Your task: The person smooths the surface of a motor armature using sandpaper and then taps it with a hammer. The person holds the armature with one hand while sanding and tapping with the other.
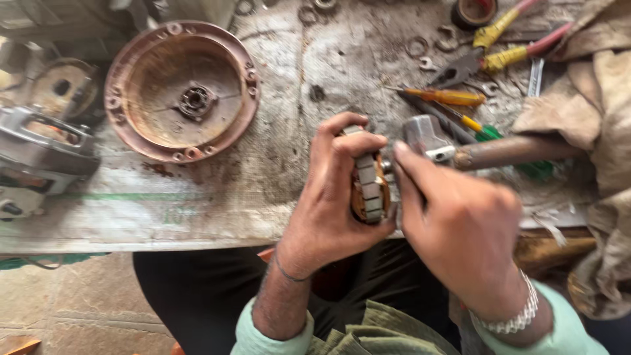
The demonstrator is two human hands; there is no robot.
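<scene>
- One round rusty motor cover (pixel 181 91)
- One wound rotor (pixel 369 190)
- One hammer (pixel 460 150)
- One pair of pliers (pixel 490 56)
- Two screwdrivers: orange-handled (pixel 447 96), yellow-and-green (pixel 474 126)
- Two hands: left (pixel 335 197), right (pixel 460 223)

I see the worktop (pixel 197 197) covered in worn, stained cloth or sacking – rough and matt. The round cover (pixel 181 89) looks like rusty brown metal, dull and pitted. In my left hand (pixel 332 197) the motor core (pixel 368 187) shows grey metal segments and coppery windings. The hammer (pixel 427 138) has a dull grey metal head on a rusted handle. The pliers (pixel 490 49) have dark metal jaws and glossy yellow and pink plastic grips. The rag (pixel 591 118) is coarse beige cloth – the bracelet (pixel 516 319) shiny metal
</scene>
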